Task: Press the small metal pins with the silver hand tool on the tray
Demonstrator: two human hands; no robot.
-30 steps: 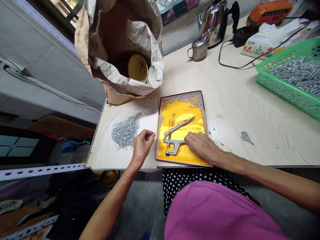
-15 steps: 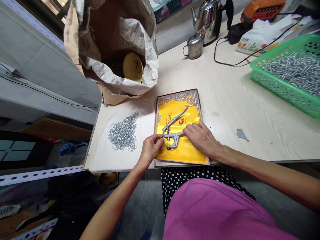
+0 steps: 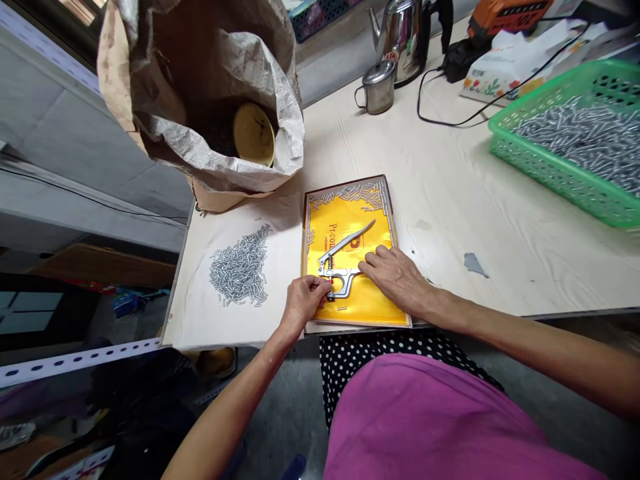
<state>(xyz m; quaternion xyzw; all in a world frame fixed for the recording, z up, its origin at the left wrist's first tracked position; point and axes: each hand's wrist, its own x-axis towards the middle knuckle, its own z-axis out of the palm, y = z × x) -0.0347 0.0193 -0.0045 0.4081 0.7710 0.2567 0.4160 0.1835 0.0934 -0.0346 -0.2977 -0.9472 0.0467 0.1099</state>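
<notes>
Grey snap-fastener pliers (image 3: 345, 283), with a spring between their spread handles, lie over a shallow tray (image 3: 363, 319) with a yellow printed lining. My right hand (image 3: 395, 277) has its fingers closed on the end of the lower handle. At the jaw end, my left hand (image 3: 304, 301) pinches thumb and fingers together beside the jaw's tip. Whatever sits in that pinch is too small to make out. Small metal pins (image 3: 360, 193) line the tray's far end and sides, and a loose one lies near the jaw.
Left of the tray is a heap of small metal pieces (image 3: 240, 267). Behind it stands a large open paper sack (image 3: 220, 193) with a yellow bowl (image 3: 254, 135) inside. A green basket (image 3: 550, 190) of metal pieces, a steel cup (image 3: 379, 87) and a kettle (image 3: 403, 40) stand farther off.
My left hand has shifted from the upper part of the jaw down to its lower tip. The right hand keeps its hold on the handle. The whole view has shifted slightly.
</notes>
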